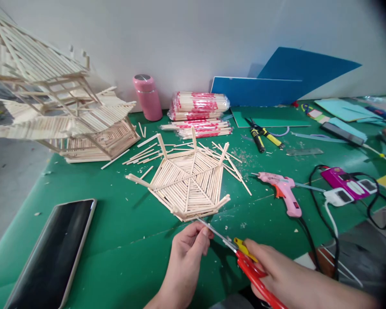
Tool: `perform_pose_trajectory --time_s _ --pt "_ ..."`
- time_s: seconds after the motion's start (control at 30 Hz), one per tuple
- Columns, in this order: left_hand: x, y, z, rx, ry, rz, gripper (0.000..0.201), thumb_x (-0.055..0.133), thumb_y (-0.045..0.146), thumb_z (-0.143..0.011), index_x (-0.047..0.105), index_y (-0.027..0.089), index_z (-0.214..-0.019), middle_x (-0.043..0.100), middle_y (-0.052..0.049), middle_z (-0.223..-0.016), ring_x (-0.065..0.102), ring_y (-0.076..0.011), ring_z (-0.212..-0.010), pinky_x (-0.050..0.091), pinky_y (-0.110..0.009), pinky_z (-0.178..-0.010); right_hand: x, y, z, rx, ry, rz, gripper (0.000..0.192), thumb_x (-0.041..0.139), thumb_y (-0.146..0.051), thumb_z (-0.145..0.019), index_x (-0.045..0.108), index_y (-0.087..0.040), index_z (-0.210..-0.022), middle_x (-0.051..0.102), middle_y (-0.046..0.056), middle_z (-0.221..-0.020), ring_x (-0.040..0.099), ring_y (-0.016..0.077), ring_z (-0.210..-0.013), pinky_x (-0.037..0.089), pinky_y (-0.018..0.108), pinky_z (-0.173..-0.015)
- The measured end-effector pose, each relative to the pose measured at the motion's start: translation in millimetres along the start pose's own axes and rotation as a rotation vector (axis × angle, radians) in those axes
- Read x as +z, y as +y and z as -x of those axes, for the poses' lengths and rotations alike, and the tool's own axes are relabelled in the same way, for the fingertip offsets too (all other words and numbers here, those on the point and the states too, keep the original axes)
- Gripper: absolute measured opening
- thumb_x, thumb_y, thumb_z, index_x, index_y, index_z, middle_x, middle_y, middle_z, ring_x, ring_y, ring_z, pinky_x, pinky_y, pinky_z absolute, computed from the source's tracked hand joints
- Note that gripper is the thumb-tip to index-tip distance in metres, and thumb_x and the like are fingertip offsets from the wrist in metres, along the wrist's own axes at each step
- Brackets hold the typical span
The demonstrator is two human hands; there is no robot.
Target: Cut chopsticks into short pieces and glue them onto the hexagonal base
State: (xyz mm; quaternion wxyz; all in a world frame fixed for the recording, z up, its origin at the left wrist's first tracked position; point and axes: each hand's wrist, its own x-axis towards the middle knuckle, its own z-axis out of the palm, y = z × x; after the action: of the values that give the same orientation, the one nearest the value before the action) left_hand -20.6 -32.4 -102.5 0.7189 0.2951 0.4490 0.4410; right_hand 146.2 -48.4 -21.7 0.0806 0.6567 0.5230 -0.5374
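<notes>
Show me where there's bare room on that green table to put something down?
The widest bare patch of green mat lies between the phone, the stick hexagon and the left hand. A smaller strip sits between hexagon and glue gun. Crowded: the right side's cables, and the back around the pliers.

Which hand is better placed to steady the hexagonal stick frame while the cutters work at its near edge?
Left, probably. The left hand is already at the frame, fingertips pinching something thin at its near corner. The right hand grips the red cutters, whose tips point at that corner.
</notes>
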Motion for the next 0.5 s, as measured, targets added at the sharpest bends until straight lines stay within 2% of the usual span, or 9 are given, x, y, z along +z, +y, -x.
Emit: perform_pose_trajectory --time_s 0.23,0.4,0.5 --pt "0.0 -1.6 -3.6 0.004 0.016 0.025 0.018 0.061 0.028 -0.078 0.063 0.011 -0.071 0.050 0.001 -0.058 0.036 -0.0056 -0.053 0.031 -0.017 -0.052 -1.2 3.5 -4.1 -0.013 -0.032 -0.038 0.014 0.040 -0.012 -0.073 0.048 -0.017 -0.083 0.058 0.004 -0.070 0.052 0.0140 -0.056 0.039 0.024 -0.055" --pt "-0.5 -1.9 -3.2 -0.013 0.027 0.041 0.017 0.062 0.028 -0.077 0.065 0.011 -0.072 0.051 0.001 -0.059 0.038 -0.0062 -0.054 0.033 -0.018 -0.053 0.6 8.3 -5.3 -0.021 -0.015 -0.010 0.015 0.039 -0.011 -0.070 0.049 -0.016 -0.080 0.059 0.005 -0.072 0.051 0.0150 -0.059 0.040 0.026 -0.056" --pt "-0.7 -1.9 -3.6 -0.027 0.034 0.057 0.016 0.063 0.028 -0.076 0.065 0.013 -0.073 0.051 0.001 -0.059 0.040 -0.0068 -0.055 0.033 -0.018 -0.054 1.4 9.6 -5.3 -0.033 -0.012 0.008 0.019 0.040 -0.013 -0.070 0.051 -0.016 -0.085 0.060 0.007 -0.075 0.051 0.0158 -0.059 0.039 0.027 -0.057"
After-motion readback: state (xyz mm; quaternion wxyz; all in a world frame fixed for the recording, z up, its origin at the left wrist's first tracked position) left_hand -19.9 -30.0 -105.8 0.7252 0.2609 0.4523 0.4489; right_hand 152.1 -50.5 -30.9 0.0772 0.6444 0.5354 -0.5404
